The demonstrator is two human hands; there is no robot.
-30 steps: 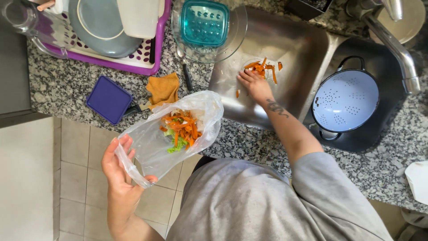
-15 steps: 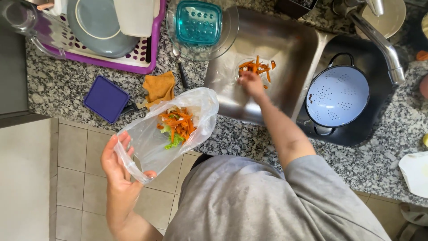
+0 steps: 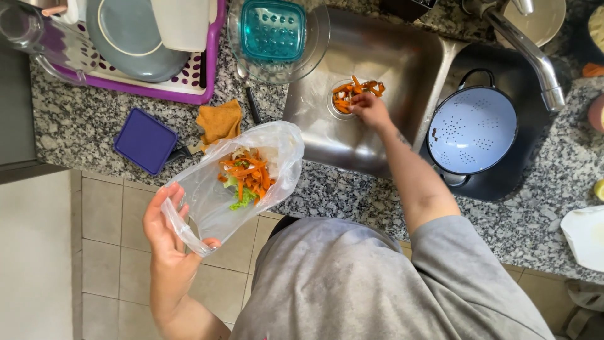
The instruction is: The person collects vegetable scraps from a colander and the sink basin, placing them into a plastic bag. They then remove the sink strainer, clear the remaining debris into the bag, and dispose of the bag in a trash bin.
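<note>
My left hand (image 3: 168, 236) grips the edge of a clear plastic bag (image 3: 207, 195), held out over the floor beside the counter. Orange peelings and green scraps (image 3: 246, 177) lie inside the bag. My right hand (image 3: 371, 110) reaches into the steel sink (image 3: 321, 132) and rests on a pile of orange vegetable peelings (image 3: 352, 94) at the drain. Its fingers are curled over the peelings; whether it grips any I cannot tell.
A pale blue colander (image 3: 472, 130) sits in a dark pot right of the sink, under the tap (image 3: 528, 50). A teal container in a glass bowl (image 3: 274, 30), a purple dish rack (image 3: 189, 91), a purple lid (image 3: 146, 140) and an orange cloth (image 3: 219, 121) lie on the granite counter.
My right hand has moved deeper into the sink onto the peelings at the drain. The bag in my left hand has stayed roughly in place.
</note>
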